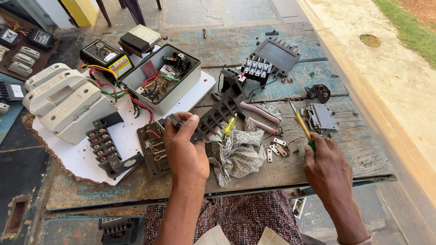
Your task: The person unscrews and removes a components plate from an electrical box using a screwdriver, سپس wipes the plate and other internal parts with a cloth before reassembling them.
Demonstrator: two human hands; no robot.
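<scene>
**Holding a terminal strip and a screwdriver over a worn surface**

Gripping is firm on both sides. The left hand (184, 147) is closed around one end of a dark ribbed terminal strip (217, 119), thumb on top, fingers wrapped beneath. The right hand (326, 164) is clenched on the green handle end of a yellow screwdriver (299, 124).

Done well, this calls for a steady strip, pinned flat against the surface (254, 170) so the tip cannot skid, I judge.

The strip's long axis runs diagonally, from the left hand up and away to its right. The screwdriver slants up and to the left of the right hand, tip pointing away from the person. Between the hands lie a crumpled cloth (236, 152) and small metal plates (277, 149); beyond the left hand sits an open grey box (160, 78) of wires.
</scene>
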